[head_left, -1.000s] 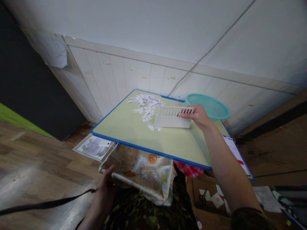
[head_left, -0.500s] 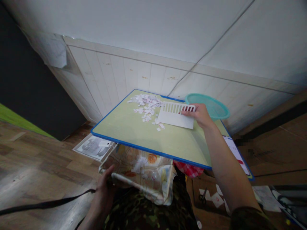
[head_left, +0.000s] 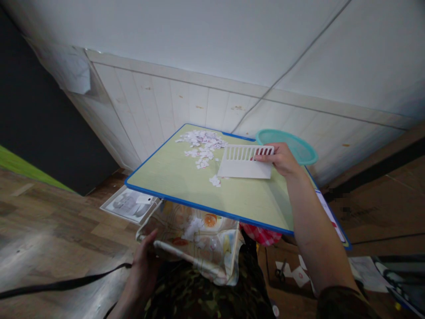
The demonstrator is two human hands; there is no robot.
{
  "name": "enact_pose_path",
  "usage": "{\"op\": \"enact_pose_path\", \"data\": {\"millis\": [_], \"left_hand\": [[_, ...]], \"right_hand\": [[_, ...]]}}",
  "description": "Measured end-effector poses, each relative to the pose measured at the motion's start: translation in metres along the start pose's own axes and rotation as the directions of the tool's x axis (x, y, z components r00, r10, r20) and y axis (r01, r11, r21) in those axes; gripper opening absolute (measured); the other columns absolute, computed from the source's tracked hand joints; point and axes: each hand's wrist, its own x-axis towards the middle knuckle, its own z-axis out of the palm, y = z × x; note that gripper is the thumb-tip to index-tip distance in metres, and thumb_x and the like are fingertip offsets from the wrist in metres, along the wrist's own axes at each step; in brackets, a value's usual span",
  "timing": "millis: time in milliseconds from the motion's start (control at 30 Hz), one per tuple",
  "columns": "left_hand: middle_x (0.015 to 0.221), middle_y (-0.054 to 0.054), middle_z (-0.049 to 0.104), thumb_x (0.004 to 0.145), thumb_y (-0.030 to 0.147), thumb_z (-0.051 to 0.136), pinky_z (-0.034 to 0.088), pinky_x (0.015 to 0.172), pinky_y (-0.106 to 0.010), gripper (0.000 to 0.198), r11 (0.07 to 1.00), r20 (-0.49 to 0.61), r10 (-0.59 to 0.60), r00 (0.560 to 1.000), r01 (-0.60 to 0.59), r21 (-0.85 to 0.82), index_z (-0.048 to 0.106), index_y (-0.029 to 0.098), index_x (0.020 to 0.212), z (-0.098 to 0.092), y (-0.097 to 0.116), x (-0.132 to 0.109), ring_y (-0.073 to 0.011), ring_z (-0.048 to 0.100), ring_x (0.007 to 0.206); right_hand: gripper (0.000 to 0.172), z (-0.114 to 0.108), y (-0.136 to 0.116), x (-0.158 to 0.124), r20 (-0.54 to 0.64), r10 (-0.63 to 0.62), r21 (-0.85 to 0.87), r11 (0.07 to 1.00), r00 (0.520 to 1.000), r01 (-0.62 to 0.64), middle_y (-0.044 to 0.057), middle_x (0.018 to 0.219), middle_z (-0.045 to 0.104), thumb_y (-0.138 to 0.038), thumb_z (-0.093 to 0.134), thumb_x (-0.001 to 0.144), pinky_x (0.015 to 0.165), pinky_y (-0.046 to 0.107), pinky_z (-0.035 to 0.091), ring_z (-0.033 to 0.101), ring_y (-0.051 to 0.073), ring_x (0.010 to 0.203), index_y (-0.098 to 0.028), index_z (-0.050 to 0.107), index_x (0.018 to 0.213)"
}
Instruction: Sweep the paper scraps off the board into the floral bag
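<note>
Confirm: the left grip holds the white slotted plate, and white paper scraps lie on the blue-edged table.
No: the head view shows the right grip holding the white slotted plate. White paper scraps do lie on the blue-edged table.

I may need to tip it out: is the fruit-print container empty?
No: white scraps lie inside the fruit-print container, beside its printed orange. How deep they go, I cannot tell.
</note>
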Motion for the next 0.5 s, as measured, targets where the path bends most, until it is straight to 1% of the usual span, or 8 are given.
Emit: {"op": "enact_pose_path", "data": {"millis": [67,100,200,267,367,433,500], "left_hand": [[0.095,-0.005,0.077,0.079,0.025,0.072,0.06,0.07,-0.034,0.02,1.0,0.016,-0.003,1.0,0.003,-0.011,0.074,0.023,0.099,-0.004,-0.002,0.004,-0.0255,0.072,0.087],[0.097,-0.005,0.077,0.079,0.025,0.072,0.059,0.069,-0.034,0.021,1.0,0.023,-0.004,1.0,0.004,-0.011,0.075,0.023,0.099,-0.006,-0.004,0.006,-0.0258,0.072,0.089],[0.096,-0.005,0.076,0.08,0.028,0.071,0.059,0.069,-0.033,0.019,1.0,0.019,-0.012,1.0,0.013,-0.01,0.075,0.023,0.098,-0.009,-0.007,0.009,-0.027,0.072,0.093],[0.095,-0.004,0.076,0.078,0.027,0.072,0.059,0.071,-0.033,0.018,1.0,0.006,0.007,1.0,-0.007,-0.018,0.076,0.023,0.096,-0.009,-0.009,0.01,-0.027,0.073,0.093],[0.093,-0.003,0.077,0.075,0.025,0.076,0.059,0.071,-0.033,0.022,0.999,0.014,0.025,1.0,-0.024,-0.024,0.076,0.023,0.097,-0.011,-0.011,0.013,-0.0263,0.073,0.089],[0.093,-0.004,0.078,0.076,0.025,0.077,0.061,0.072,-0.034,0.024,0.999,0.046,0.004,0.999,-0.002,-0.034,0.077,0.022,0.1,-0.014,-0.013,0.015,-0.0268,0.074,0.089],[0.098,-0.005,0.08,0.077,0.024,0.077,0.062,0.076,-0.035,0.024,0.998,0.08,-0.016,0.997,0.02,-0.059,0.077,0.021,0.101,-0.018,-0.014,0.019,-0.0271,0.074,0.092]], "right_hand": [[0.045,-0.001,-0.001,0.0,-0.005,0.009,0.015,1.0,1.0,-0.009,0.007,0.076,0.08,-0.048,0.102,0.048,0.057,0.032,0.051,0.068,0.021,0.063,-0.018,0.082,0.075],[0.045,-0.001,-0.001,-0.001,0.01,0.016,0.014,1.0,1.0,-0.016,0.007,0.076,0.08,-0.048,0.102,0.048,0.057,0.031,0.05,0.068,0.021,0.062,-0.018,0.082,0.074],[0.043,0.003,-0.001,-0.001,0.121,0.037,-0.01,0.999,0.992,-0.036,0.007,0.076,0.081,-0.048,0.101,0.05,0.058,0.031,0.051,0.069,0.021,0.063,-0.018,0.083,0.075],[0.043,0.005,-0.002,-0.001,0.169,0.046,0.0,0.999,0.984,-0.047,0.008,0.078,0.082,-0.048,0.101,0.05,0.06,0.031,0.053,0.07,0.021,0.065,-0.018,0.084,0.076],[0.043,0.004,-0.003,-0.001,0.159,0.05,0.055,0.997,0.986,-0.059,0.007,0.079,0.082,-0.046,0.101,0.05,0.063,0.031,0.055,0.072,0.022,0.067,-0.018,0.084,0.077],[0.042,0.003,-0.002,-0.001,0.156,0.058,0.07,0.995,0.986,-0.069,0.007,0.079,0.082,-0.045,0.101,0.049,0.063,0.03,0.055,0.072,0.021,0.066,-0.019,0.084,0.078],[0.041,0.007,-0.001,-0.001,0.177,0.061,0.052,0.996,0.982,-0.071,0.006,0.079,0.082,-0.045,0.101,0.051,0.062,0.03,0.054,0.072,0.02,0.066,-0.019,0.084,0.078]]}}
